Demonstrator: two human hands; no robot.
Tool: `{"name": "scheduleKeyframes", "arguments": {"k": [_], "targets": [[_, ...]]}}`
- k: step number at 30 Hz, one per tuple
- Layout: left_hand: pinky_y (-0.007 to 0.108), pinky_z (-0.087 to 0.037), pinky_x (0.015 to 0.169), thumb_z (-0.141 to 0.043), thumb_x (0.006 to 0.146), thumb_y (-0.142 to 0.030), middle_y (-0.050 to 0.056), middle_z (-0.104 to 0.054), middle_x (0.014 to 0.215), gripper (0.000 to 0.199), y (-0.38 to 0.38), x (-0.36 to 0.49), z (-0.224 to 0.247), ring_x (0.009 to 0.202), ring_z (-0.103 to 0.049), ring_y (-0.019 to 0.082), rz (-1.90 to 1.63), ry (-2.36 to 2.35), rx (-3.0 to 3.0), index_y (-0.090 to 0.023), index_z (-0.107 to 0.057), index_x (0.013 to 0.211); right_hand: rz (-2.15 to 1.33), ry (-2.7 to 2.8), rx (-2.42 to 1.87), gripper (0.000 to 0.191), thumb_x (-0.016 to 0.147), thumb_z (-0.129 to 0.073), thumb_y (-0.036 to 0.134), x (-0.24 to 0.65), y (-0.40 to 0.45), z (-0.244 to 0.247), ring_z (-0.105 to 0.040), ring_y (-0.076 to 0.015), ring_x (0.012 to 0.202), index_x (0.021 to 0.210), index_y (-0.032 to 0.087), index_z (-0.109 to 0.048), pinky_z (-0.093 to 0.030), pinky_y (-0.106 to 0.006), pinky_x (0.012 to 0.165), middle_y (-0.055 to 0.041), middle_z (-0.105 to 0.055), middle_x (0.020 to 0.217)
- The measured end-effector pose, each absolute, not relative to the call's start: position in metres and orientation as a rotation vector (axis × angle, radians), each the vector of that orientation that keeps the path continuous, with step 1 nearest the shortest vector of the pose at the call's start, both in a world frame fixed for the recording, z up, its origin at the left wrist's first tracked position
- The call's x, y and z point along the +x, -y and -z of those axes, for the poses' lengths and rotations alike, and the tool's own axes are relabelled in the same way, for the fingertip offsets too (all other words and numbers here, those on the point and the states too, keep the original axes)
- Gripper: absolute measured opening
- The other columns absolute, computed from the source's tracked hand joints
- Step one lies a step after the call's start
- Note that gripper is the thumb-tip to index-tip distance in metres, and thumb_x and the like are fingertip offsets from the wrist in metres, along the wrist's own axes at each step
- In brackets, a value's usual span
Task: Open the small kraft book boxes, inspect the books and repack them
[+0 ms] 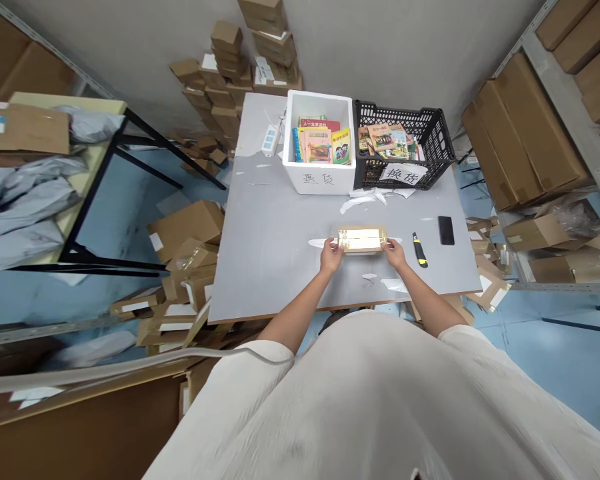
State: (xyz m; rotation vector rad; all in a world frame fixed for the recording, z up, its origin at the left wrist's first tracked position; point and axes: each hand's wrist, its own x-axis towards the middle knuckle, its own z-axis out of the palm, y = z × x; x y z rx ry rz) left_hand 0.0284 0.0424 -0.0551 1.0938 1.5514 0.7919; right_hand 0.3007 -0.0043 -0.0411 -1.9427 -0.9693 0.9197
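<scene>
A small taped cardboard box (363,240) with a white label on top lies on the grey table (275,233). My left hand (331,256) grips its left end, and my right hand (393,253) grips the right end, fingers closed against the cardboard. To the right of my right hand lies a black and yellow utility knife (419,251). Farther right is a black phone (446,231). Torn scraps of white paper (395,285) lie around the box.
Behind the box stand a white foam bin (320,179) and a black plastic crate (430,175), both holding books. A power strip (271,141) is at the back left. Cardboard boxes (187,220) crowd the floor at left, and shelves (540,67) line the right.
</scene>
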Motion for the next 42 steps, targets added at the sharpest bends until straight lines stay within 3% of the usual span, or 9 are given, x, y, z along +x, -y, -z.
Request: {"name": "scheduleKeyframes", "arguments": {"k": [7, 13, 19, 26, 29, 32, 38, 42], "targets": [[0.051, -0.053, 0.117, -0.072, 0.096, -0.025, 0.016, -0.066, 0.145, 0.054, -0.042, 0.025, 0.047, 0.134, -0.066, 0.035, -0.814, -1.616, 1.515, -0.026, -0.061, 0.149, -0.937, 0.945, -1.926, 0.044, 0.083, -0.075, 0.05, 0.302, 0.001, 0.04, -0.077, -0.03, 0.108, 0.112, 0.018, -0.082, -0.061, -0.046, 0.108, -0.0122, -0.085, 0.107], [0.057, -0.046, 0.12, -0.058, 0.102, -0.021, 0.017, -0.071, 0.138, 0.044, -0.037, 0.023, 0.034, 0.136, -0.062, 0.039, -0.701, -1.531, 1.832, -0.026, -0.066, 0.145, -0.89, 0.9, -1.942, 0.047, 0.082, -0.077, 0.05, 0.295, -0.001, 0.036, -0.077, -0.0311, 0.108, 0.117, 0.02, -0.077, -0.062, -0.046, 0.105, -0.0148, -0.084, 0.118], [0.063, -0.039, 0.124, -0.068, 0.095, -0.018, 0.016, -0.072, 0.133, 0.044, -0.044, 0.009, 0.021, 0.139, -0.061, 0.041, -0.827, -1.632, 1.64, -0.028, -0.069, 0.139, -0.779, 1.021, -1.844, 0.043, 0.099, -0.057, 0.055, 0.266, -0.008, 0.014, -0.071, -0.031, 0.122, 0.118, 0.022, -0.077, -0.057, -0.05, 0.115, -0.0154, -0.078, 0.131], [0.043, -0.056, 0.109, -0.076, 0.097, -0.033, 0.01, -0.068, 0.136, 0.042, -0.048, 0.002, -0.013, 0.118, -0.069, 0.027, -1.091, -1.503, 1.453, -0.027, -0.064, 0.137, -0.785, 1.384, -1.601, 0.031, 0.101, -0.063, 0.044, 0.196, -0.025, -0.012, -0.066, -0.0302, 0.131, 0.121, 0.026, -0.08, -0.051, -0.047, 0.124, -0.0114, -0.072, 0.132], [0.044, -0.056, 0.111, -0.082, 0.092, -0.032, 0.009, -0.068, 0.133, 0.04, -0.048, -0.008, -0.022, 0.119, -0.069, 0.027, -1.088, -1.513, 1.513, -0.026, -0.066, 0.128, -0.716, 1.367, -1.748, 0.027, 0.093, -0.075, 0.045, 0.174, -0.029, -0.012, -0.061, -0.0333, 0.136, 0.114, 0.027, -0.078, -0.046, -0.052, 0.127, -0.0119, -0.069, 0.135], [0.045, -0.056, 0.112, -0.079, 0.092, -0.027, 0.01, -0.069, 0.13, 0.034, -0.049, -0.031, -0.02, 0.119, -0.069, 0.028, -1.082, -1.565, 1.526, -0.025, -0.066, 0.123, -0.674, 1.281, -1.9, 0.035, 0.086, -0.082, 0.047, 0.162, -0.031, -0.011, -0.058, -0.0362, 0.138, 0.113, 0.027, -0.073, -0.044, -0.058, 0.127, -0.0122, -0.066, 0.142], [0.046, -0.055, 0.113, -0.07, 0.099, -0.026, 0.013, -0.067, 0.134, 0.031, -0.05, -0.079, -0.003, 0.122, -0.069, 0.03, -1.06, -1.584, 1.538, -0.025, -0.066, 0.13, -0.854, 1.363, -1.72, 0.036, 0.091, -0.073, 0.047, 0.137, -0.035, -0.008, -0.071, -0.0292, 0.113, 0.119, 0.027, -0.066, -0.059, -0.046, 0.108, -0.0114, -0.071, 0.135], [0.046, -0.055, 0.114, -0.066, 0.1, -0.025, 0.013, -0.066, 0.133, 0.03, -0.052, -0.084, 0.002, 0.122, -0.067, 0.029, -1.087, -1.582, 1.463, -0.025, -0.067, 0.13, -0.862, 1.369, -1.701, 0.036, 0.092, -0.067, 0.044, 0.128, -0.035, -0.007, -0.073, -0.0296, 0.115, 0.123, 0.026, -0.066, -0.06, -0.046, 0.107, -0.012, -0.073, 0.139]]}}
